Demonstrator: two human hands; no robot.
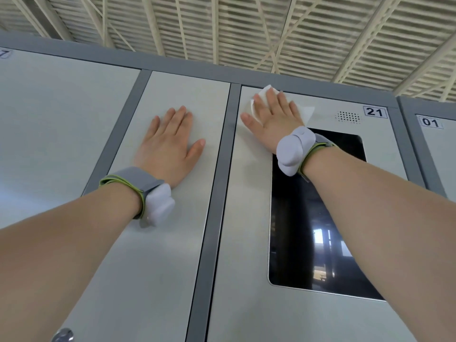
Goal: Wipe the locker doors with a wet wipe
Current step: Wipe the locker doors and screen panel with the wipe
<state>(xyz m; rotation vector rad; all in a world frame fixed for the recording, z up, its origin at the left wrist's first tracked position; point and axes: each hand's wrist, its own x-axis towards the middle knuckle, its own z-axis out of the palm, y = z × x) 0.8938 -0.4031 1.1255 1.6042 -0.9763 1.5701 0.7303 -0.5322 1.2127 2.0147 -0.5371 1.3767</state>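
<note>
I look up at a bank of pale grey lockers. My right hand (272,119) lies flat with straight fingers on a white wet wipe (307,112), pressing it against the top of the locker door numbered 21 (246,218), just under its upper edge. The wipe shows above my fingertips and to the right of the hand; the rest is hidden under my palm. My left hand (170,144) rests flat and open on the neighbouring door (153,267) to the left, holding nothing. Both wrists carry grey bands with white modules.
Door 21 has a black glossy screen (320,230), a small speaker grille (348,117) and a number plate (374,112). Dark grey frame strips (217,193) separate the doors. Another locker marked 01 (430,122) stands at right. A round lock (63,335) sits at bottom left.
</note>
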